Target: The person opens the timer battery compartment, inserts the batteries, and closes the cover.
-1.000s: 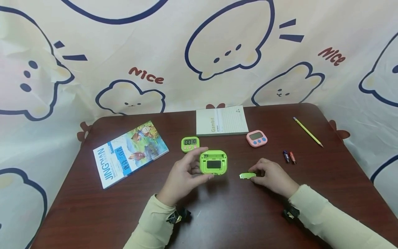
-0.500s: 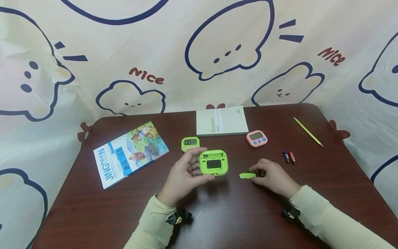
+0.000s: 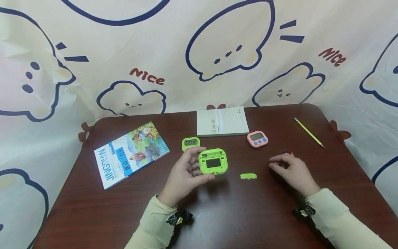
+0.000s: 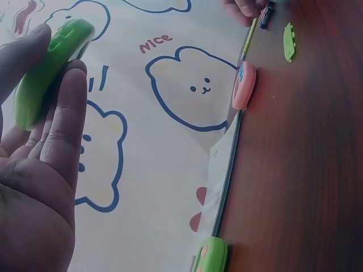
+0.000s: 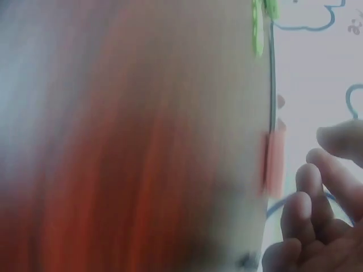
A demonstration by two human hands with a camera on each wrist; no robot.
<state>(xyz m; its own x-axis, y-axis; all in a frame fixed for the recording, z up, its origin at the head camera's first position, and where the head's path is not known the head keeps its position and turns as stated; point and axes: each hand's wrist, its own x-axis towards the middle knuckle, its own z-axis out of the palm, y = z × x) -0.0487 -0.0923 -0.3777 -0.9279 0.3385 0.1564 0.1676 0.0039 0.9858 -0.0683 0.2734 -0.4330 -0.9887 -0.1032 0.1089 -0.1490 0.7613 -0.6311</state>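
A green digital timer [image 3: 213,162] is held up by my left hand [image 3: 181,176], fingers at its far side and thumb at its near edge. Its back faces up with the slot near the top uncovered. In the left wrist view the timer [image 4: 51,71] appears edge-on between thumb and fingers. The small green battery cover [image 3: 248,176] lies on the table to its right. Farther right, my right hand [image 3: 295,173] hovers with loosely bent fingers and nothing between them. It mostly hides two small batteries; the blue battery [image 4: 267,15] shows beside the fingers in the left wrist view.
Behind the held timer stands another green timer [image 3: 191,142] with a lit count. A pink timer [image 3: 257,139] sits near a notepad [image 3: 222,121] at the back. A picture book [image 3: 131,155] lies left, a yellow pencil [image 3: 309,132] at the right, on the brown table [image 3: 230,218].
My right hand has let go of the battery cover, leaving it on the table, and moved right, over the batteries. My left hand keeps the timer in nearly the same place.
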